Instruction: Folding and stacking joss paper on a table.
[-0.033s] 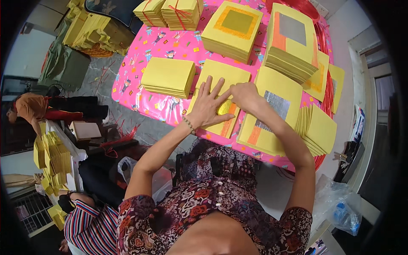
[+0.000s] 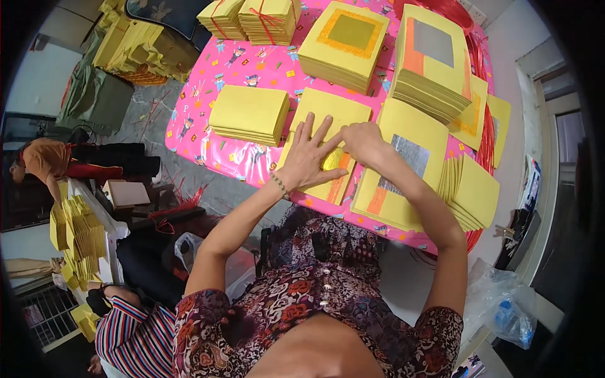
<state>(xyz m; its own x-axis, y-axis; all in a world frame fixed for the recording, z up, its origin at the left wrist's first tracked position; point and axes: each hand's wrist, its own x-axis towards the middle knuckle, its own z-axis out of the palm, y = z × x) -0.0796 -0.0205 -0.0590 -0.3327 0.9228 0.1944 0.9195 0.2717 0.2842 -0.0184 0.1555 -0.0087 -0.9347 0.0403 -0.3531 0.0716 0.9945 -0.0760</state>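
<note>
My left hand (image 2: 312,154) lies flat with fingers spread on a yellow paper sheet (image 2: 334,104). Part of a shiny gold square (image 2: 333,159) and an orange strip show beside its thumb. My right hand (image 2: 364,142) is curled closed at the right edge of that sheet, close to the left fingertips. Whatever its fingers hold, if anything, is hidden. Under my right forearm lies a larger yellow sheet (image 2: 413,129) with a silver foil square (image 2: 419,156) and an orange patch.
A folded yellow paper stack (image 2: 249,113) stands to the left on the pink patterned tablecloth (image 2: 198,129). Taller stacks (image 2: 343,44) (image 2: 432,69) rise behind my hands. Fanned yellow papers (image 2: 472,192) lie at right by red strings (image 2: 485,138). Two people sit or bend at far left.
</note>
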